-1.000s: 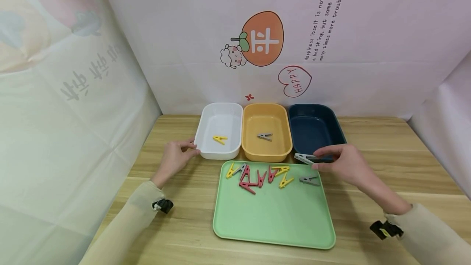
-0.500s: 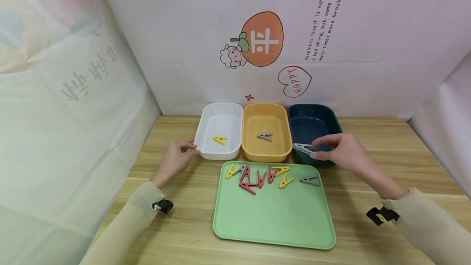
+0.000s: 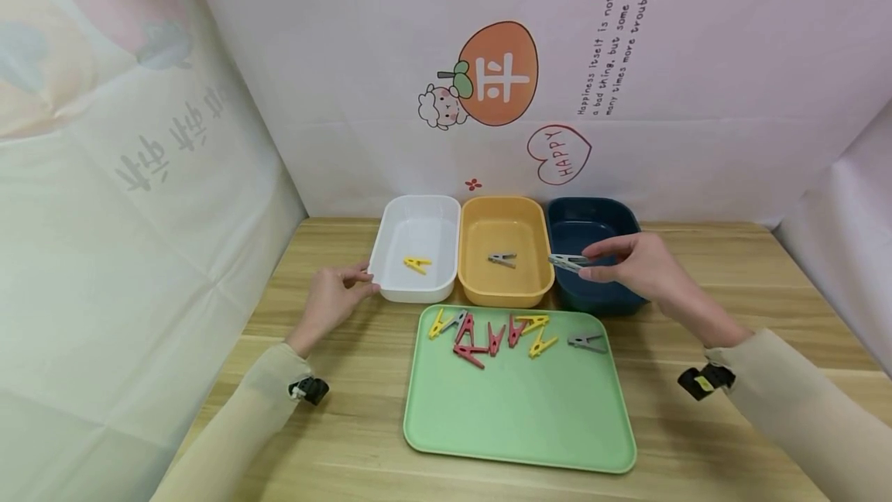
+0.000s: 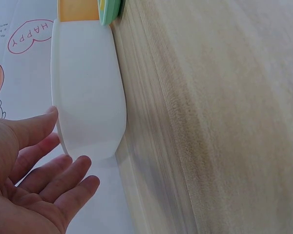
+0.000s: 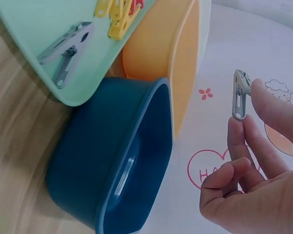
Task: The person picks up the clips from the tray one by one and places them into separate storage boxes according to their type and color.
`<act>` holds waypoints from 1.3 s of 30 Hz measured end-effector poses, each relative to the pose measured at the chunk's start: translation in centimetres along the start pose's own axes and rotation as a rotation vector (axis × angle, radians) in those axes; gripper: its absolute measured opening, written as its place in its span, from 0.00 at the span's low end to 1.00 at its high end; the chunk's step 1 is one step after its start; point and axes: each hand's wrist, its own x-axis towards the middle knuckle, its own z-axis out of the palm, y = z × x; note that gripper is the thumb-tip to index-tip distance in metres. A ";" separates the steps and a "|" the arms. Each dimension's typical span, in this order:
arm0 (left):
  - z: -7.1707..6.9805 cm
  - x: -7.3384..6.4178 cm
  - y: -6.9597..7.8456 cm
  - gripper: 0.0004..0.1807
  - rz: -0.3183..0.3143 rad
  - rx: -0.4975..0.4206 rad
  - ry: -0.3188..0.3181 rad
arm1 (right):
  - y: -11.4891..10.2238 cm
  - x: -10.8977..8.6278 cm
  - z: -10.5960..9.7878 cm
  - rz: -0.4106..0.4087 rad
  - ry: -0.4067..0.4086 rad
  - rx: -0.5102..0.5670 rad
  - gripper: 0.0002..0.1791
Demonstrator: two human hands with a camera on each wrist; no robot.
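In the head view my right hand pinches a grey clothes peg between thumb and fingertips. It hangs above the dark blue box, close to the edge shared with the yellow box. The right wrist view shows this peg upright at the fingertips. My left hand holds the near left corner of the white box, thumb and forefinger at its rim. One yellow peg lies in the white box and a grey peg in the yellow one.
A green tray lies in front of the boxes. Along its far side are several red, yellow and grey pegs, including a lone grey peg at the right. Behind the boxes, a printed cloth rises from the wooden table.
My right hand has moved away from me and slightly left with the grey peg, from the near rim of the blue box to over the box. The left hand has stayed put.
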 end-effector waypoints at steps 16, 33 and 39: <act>0.0 0.1 0.1 0.12 -0.011 -0.005 -0.006 | -1.0 3.6 1.5 -0.011 -0.001 0.017 0.21; 0.0 0.1 -0.1 0.12 -0.012 0.005 -0.004 | -1.4 6.6 4.1 -0.026 0.013 -0.009 0.19; 0.0 0.3 -0.1 0.12 -0.003 0.019 -0.004 | -1.4 7.6 5.1 -0.011 0.016 -0.016 0.18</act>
